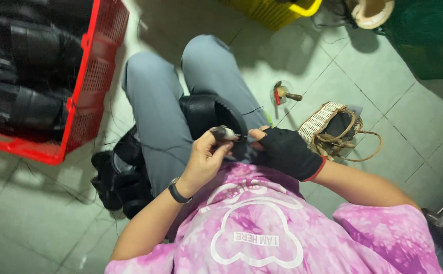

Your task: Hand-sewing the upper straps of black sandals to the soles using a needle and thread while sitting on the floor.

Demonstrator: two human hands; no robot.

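Note:
A black sandal [206, 112] lies on my lap across my grey trousers. My left hand [206, 160], with a dark watch on the wrist, is closed on a small tool with a grey and dark handle [225, 133], held against the sandal's near edge. My right hand [285, 152] wears a black fingerless glove with a red cuff. Its fingers pinch the sandal's edge right beside the tool's tip. A thin dark thread sticks out near the sandal's right side.
A red plastic crate [97, 66] full of black footwear stands at the left. More black sandals [117, 177] are piled on the tiled floor by my left leg. At the right are a woven basket [328, 124] and a small hand tool [282, 94]; a yellow basket [274, 11] stands at the top.

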